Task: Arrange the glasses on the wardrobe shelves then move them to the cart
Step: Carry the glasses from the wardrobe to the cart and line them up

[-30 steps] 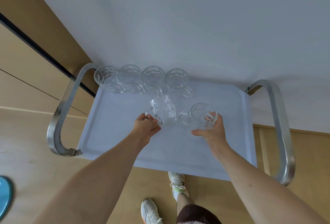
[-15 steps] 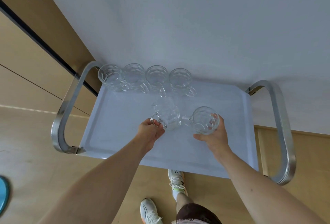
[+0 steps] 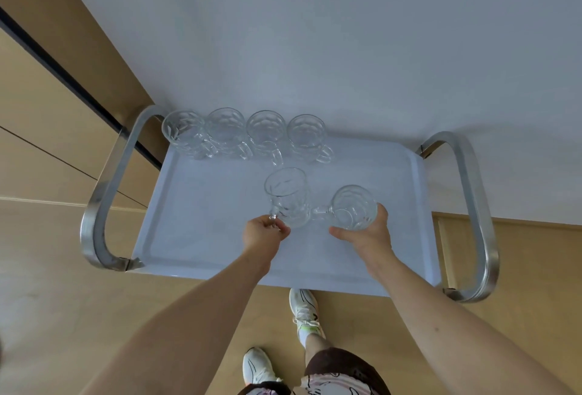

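Placing step: left hand [image 3: 263, 234] pinches one mug's [image 3: 288, 197] handle; right hand [image 3: 365, 231] cups another mug [image 3: 354, 207]; next, set both behind the row of four mugs [image 3: 245, 134] on the cart tray [image 3: 204, 221].

Bare forearms, no sleeves. White sneakers [image 3: 304, 309] w/ dark line markings, yellow-green heel accent on one, white socks. Dark brown shorts [image 3: 333, 366], pinkish patterned hem, bottom center of frame.

Pale wall [image 3: 315, 32] — tan wooden floor [image 3: 47, 284]
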Available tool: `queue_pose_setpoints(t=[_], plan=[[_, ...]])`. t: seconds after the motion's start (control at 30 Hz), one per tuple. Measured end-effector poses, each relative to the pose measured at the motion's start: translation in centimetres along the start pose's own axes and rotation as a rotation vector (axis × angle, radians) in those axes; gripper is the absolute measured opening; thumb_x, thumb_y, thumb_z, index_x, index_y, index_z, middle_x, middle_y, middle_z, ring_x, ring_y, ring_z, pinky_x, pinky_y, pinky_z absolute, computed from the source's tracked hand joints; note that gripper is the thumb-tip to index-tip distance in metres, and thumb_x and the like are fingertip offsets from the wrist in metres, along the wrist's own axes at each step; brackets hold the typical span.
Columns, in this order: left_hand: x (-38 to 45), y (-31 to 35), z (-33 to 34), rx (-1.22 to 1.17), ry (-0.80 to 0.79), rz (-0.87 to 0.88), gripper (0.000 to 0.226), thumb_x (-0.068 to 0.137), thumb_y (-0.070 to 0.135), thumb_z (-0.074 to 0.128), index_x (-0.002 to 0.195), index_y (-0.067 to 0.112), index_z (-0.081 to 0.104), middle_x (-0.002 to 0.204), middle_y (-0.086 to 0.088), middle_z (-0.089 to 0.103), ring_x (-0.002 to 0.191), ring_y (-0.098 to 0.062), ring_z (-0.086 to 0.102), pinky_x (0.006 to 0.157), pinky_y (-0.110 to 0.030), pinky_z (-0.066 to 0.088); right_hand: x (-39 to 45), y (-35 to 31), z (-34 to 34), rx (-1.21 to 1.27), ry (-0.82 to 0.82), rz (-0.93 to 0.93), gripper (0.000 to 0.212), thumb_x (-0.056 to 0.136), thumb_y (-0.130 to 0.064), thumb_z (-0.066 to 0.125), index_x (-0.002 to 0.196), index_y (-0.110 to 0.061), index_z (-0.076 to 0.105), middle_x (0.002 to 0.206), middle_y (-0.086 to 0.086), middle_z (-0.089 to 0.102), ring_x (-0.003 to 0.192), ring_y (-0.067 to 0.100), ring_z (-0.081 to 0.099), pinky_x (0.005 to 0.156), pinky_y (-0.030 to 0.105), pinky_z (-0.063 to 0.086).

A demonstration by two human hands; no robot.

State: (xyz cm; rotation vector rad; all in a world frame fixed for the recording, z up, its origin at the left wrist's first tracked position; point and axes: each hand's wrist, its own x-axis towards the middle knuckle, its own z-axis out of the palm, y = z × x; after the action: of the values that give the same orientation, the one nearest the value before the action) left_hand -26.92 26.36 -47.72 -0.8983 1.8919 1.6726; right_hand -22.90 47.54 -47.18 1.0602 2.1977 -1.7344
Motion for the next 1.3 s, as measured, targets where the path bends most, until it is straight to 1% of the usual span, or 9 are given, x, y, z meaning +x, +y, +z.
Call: queue_pose_setpoints(t=[0.17,0.37,0.5,0.6,0.67,0.77,0.9,1.1,1.3], plan=[[-0.5,-0.8,0.7,0.179,0.087,0.1,0.018,0.08,-0.006,0.066,0.069,0.008,0.069,0.053,0.011,0.048,0.053,-0.012,0.035,0.042,-0.02,0.026,-0.9,-2.1,0.5,-0.188,0.099,-0.065,0.124,0.056,-0.044,0.097,0.154,-0.025,0.025,0.149,0.004,0.037,0.135,0.023,0.044,0.106,0.037,0.042],[-1.2,-0.7,0.5,0.23,0.019,0.128,0.015,0.08,0.01,0.084,0.08,0.024,0.077,0.117,0.004,0.07,0.086,-0.008,0.064,0.058,-0.011,0.044,0.4,-4.7,-1.2,-0.328,-0.101,-0.077,0.117,0.063,-0.003,0.088,0.159,-0.031,0.026,0.154,0.002,0.036,0.138,0.024,0.04,0.099,0.033,0.044],[-0.6,0.0,-0.7,0.311,-0.092,0.072,0.018,0.073,0.018,0.091,0.081,0.017,0.074,0.111,0.0,0.072,0.101,-0.02,0.069,0.085,-0.029,0.055,0.7,-6.0,-1.5,-0.472,-0.191,-0.108,0.111,0.069,0.013,0.069,0.158,-0.038,0.026,0.158,-0.004,0.03,0.136,0.022,0.041,0.077,0.026,0.049],[-0.3,0.8,-1.3,0.444,-0.167,0.067,0.043,0.067,0.035,0.095,0.08,0.012,0.06,0.09,0.003,0.065,0.08,-0.015,0.061,0.077,-0.032,0.053,0.4,-6.1,-0.6,-0.546,-0.223,-0.088,0.123,0.071,0.002,0.081,0.161,-0.04,0.009,0.161,0.004,0.016,0.14,0.028,0.036,0.101,0.04,0.05],[-0.3,1.2,-1.4,0.49,-0.163,0.056,0.064,0.062,0.043,0.096,0.102,0.014,0.055,0.101,0.003,0.061,0.087,-0.015,0.06,0.079,-0.033,0.054,0.1,-6.1,0.3,-0.61,-0.208,-0.087,0.137,0.067,-0.027,0.094,0.161,-0.034,-0.005,0.164,0.011,0.004,0.148,0.034,0.024,0.116,0.047,0.035],[-0.5,2.0,-1.0,0.478,-0.121,0.119,0.102,0.058,0.043,0.097,0.136,0.021,0.035,0.127,-0.003,0.056,0.113,-0.023,0.058,0.096,-0.044,0.054,-0.2,-6.1,1.5,-0.737,-0.125,-0.104,0.14,0.064,-0.056,0.091,0.16,-0.027,-0.006,0.159,0.018,0.007,0.144,0.041,0.027,0.111,0.049,0.037],[-0.5,3.6,0.3,0.689,-0.104,0.364,0.14,0.056,0.041,0.097,0.158,0.032,0.002,0.157,-0.008,0.029,0.144,-0.031,0.034,0.114,-0.046,0.035,0.1,-6.3,1.1,-0.756,-0.078,-0.122,0.115,0.066,-0.032,0.09,0.154,-0.025,0.017,0.14,0.015,0.028,0.124,0.041,0.046,0.097,0.043,0.049],[0.4,6.0,2.6,1.006,-0.146,0.5,0.124,0.059,0.03,0.095,0.154,0.038,0.016,0.151,-0.007,0.025,0.134,-0.036,0.038,0.098,-0.04,0.044,2.6,-7.9,-1.1,-0.804,-0.123,-0.232,0.112,0.068,-0.006,0.083,0.158,-0.019,0.018,0.154,0.006,0.027,0.134,0.036,0.037,0.1,0.037,0.043],[1.4,7.4,3.6,1.041,-0.114,0.539,0.11,0.057,0.03,0.091,0.146,0.038,0.027,0.136,-0.002,0.035,0.115,-0.03,0.047,0.085,-0.04,0.057,7.0,-10.2,-3.1,-0.744,-0.125,-0.23,0.105,0.066,0.001,0.082,0.152,-0.028,0.03,0.142,0.01,0.024,0.123,0.034,0.046,0.091,0.04,0.054]])
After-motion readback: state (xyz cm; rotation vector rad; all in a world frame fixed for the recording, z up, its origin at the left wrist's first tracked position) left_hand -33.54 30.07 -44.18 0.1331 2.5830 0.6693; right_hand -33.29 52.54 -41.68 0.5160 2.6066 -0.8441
